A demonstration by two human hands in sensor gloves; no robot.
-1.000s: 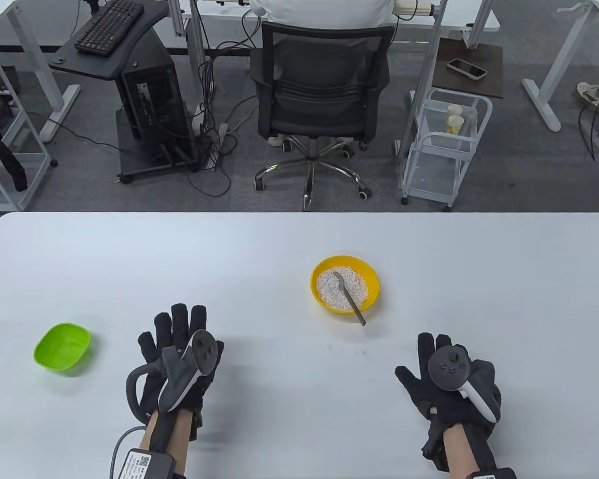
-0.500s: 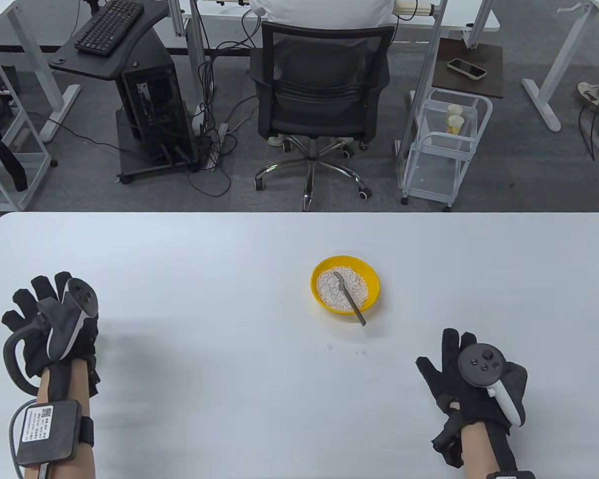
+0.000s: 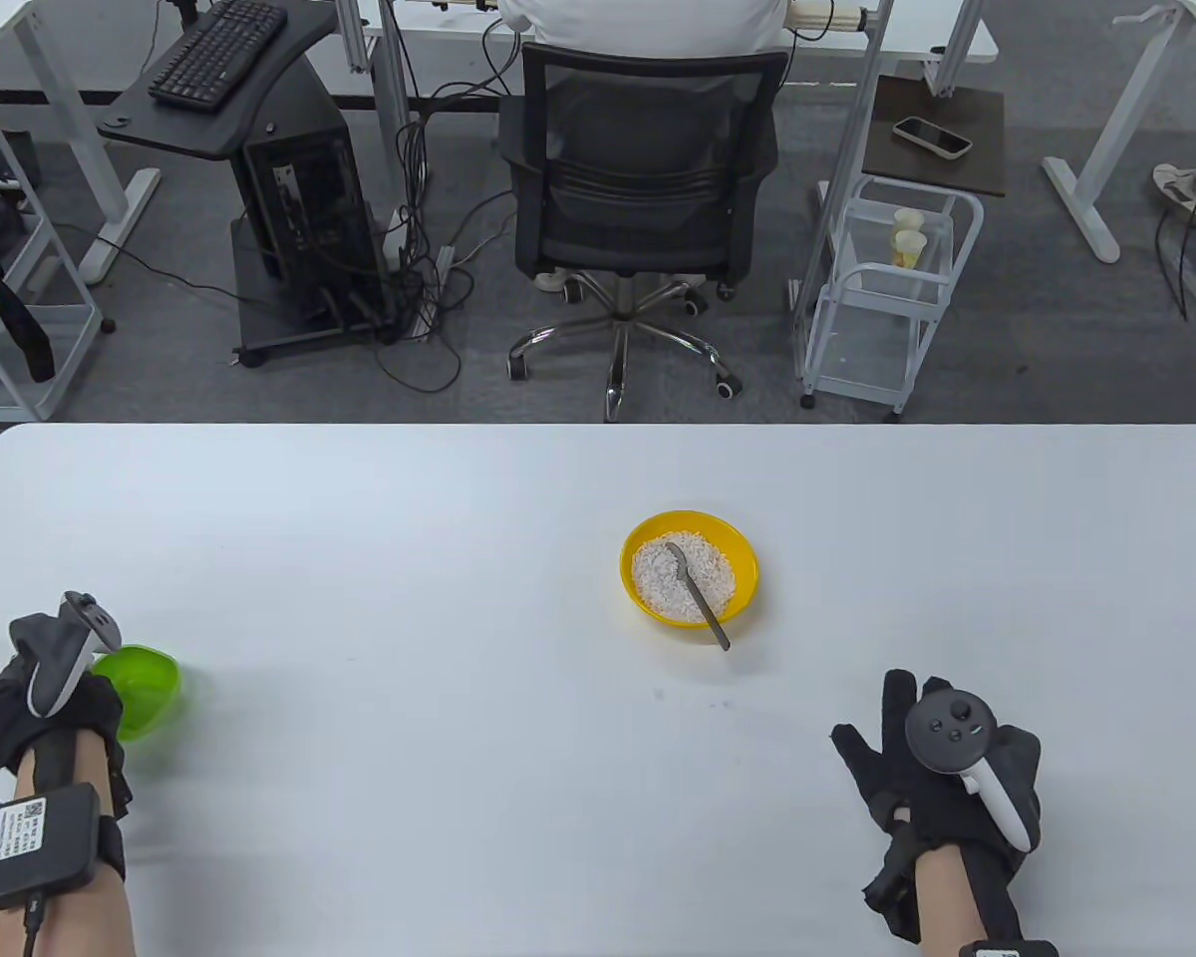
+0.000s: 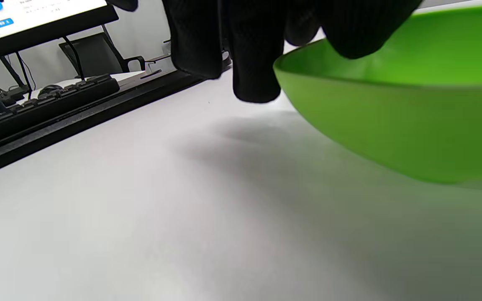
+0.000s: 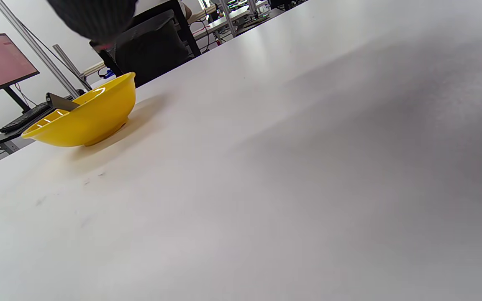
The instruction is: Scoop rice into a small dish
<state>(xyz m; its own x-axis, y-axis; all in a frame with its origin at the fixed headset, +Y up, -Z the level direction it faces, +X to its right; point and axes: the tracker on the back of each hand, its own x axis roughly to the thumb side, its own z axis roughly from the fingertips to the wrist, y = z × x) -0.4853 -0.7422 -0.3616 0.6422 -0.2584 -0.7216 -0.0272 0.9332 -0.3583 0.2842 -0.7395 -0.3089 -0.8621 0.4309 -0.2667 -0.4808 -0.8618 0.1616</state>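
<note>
A small green dish [image 3: 151, 683] sits at the table's left edge. My left hand [image 3: 60, 688] covers its left side and grips its rim; in the left wrist view my fingers [image 4: 253, 62] hang at the rim of the dish [image 4: 391, 117], one over the edge. A yellow bowl [image 3: 747, 583] of white rice [image 3: 663, 588] stands mid-table with a metal spoon [image 3: 703, 606] lying in it, handle over the near rim. My right hand [image 3: 917, 758] rests flat and empty on the table, to the right of and nearer than the bowl [image 5: 90, 117].
The white table [image 3: 458, 558] bears only the two bowls and my hands. Beyond its far edge are an office chair [image 3: 643, 179], a computer cart [image 3: 289, 199] and a white trolley [image 3: 892, 299].
My left hand swept from mid-table to the far left, then came down onto the green dish's left rim. My right hand shifted slightly right and stays flat.
</note>
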